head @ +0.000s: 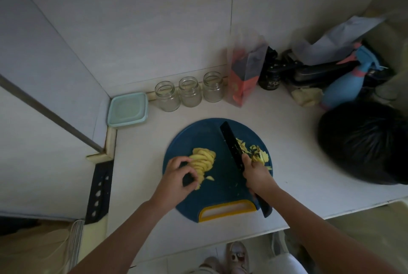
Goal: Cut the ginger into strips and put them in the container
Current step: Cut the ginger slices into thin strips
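Both hands work the blue cutting board [198, 134]: my left hand [180, 174] curls round the fanned ginger slices [204, 160], and my right hand [256, 174] grips the black knife [231, 143] beside the cut strips [259, 155]. I should tuck my fingertips and slice thin. The lidded container [127, 109] waits back-left.

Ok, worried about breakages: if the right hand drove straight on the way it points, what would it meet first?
Its knife leads: past the cutting board, likely the rightmost glass jar; depth is unclear.

3 clear glass jars [189, 91], 1 round blue cutting board [198, 139], 1 black knife [231, 141], 1 pale-green container [127, 109], 2 yellow ginger heaps [203, 161].
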A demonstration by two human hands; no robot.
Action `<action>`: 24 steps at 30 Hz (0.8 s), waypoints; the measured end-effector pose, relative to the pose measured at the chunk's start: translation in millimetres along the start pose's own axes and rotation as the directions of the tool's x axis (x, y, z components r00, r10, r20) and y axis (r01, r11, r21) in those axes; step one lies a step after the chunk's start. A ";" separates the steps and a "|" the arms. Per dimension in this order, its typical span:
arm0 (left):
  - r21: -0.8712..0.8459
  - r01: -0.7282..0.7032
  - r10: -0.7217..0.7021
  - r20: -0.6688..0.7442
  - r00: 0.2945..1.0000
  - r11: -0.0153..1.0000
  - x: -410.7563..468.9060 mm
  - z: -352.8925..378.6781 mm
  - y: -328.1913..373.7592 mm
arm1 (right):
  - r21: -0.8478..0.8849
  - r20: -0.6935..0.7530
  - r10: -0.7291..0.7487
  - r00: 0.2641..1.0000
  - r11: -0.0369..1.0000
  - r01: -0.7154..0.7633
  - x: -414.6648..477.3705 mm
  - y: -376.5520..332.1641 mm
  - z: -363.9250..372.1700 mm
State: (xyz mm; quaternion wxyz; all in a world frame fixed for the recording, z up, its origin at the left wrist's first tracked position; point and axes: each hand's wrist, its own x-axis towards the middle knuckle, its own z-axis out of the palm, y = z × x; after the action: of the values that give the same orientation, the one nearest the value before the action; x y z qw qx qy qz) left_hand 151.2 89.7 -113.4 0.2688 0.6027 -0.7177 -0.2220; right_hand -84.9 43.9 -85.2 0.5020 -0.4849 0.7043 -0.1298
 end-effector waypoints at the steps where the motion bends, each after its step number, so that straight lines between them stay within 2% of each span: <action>1: 0.036 -0.001 0.001 -0.003 1.000 0.999 0.6 0.2 -0.2 | 0.005 0.003 0.000 1.000 1.000 0.000 1.0 0.6 -0.4; 3: 0.071 -0.027 0.024 0.036 0.999 0.997 1.8 -1.2 0.7 | -0.002 0.012 0.000 1.000 1.000 0.000 2.7 1.1 -1.8; 8: 0.203 -0.262 0.229 0.174 0.958 0.943 12.5 1.6 3.5 | -0.031 0.056 0.001 0.998 1.000 0.001 5.0 1.0 -6.7; 13: 0.291 -0.357 0.265 0.312 0.912 0.887 28.7 8.9 -7.8 | -0.009 0.075 0.003 0.997 1.000 -0.003 5.4 2.4 -7.5; 18: 0.245 -0.319 0.264 0.233 0.936 0.915 30.5 17.8 -11.7 | 0.020 0.095 0.033 0.995 0.999 -0.035 4.4 5.2 -8.4; 24: 0.310 -0.335 0.291 0.181 0.939 0.889 40.0 19.4 -7.7 | 0.016 0.116 0.033 0.993 0.999 -0.035 3.4 5.1 -10.5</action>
State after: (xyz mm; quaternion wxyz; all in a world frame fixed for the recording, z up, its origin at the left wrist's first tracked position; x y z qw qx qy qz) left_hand 139.1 48.9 -128.3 0.1468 0.5001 -0.8488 -0.0886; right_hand -96.6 40.5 -85.7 0.5483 -0.4751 0.6810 -0.0994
